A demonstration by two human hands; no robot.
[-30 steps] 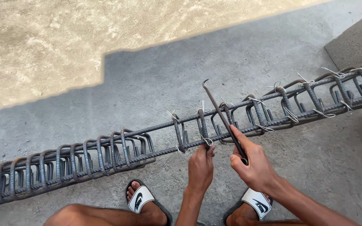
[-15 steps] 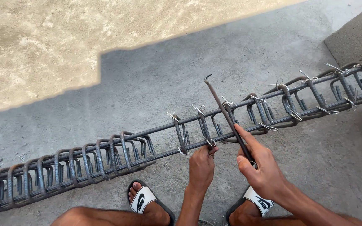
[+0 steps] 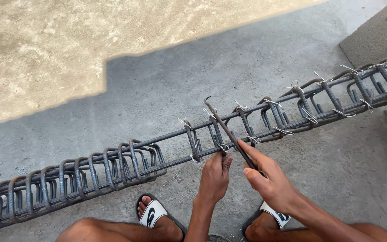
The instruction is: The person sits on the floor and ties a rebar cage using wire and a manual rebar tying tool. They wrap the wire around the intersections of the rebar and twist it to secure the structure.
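Two hands worked the rebar cage [image 3: 113, 172]: our left hand [image 3: 215, 177] pinched tie wire [image 3: 222, 148], our right hand [image 3: 272, 183] gripped the hooked twister [image 3: 227, 130], mid-tie.

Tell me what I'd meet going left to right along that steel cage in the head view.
Bunched stirrups → loose wire on the ground → left hand at a wire tie → hooked tying tool in the right hand → spaced, wire-tied stirrups.
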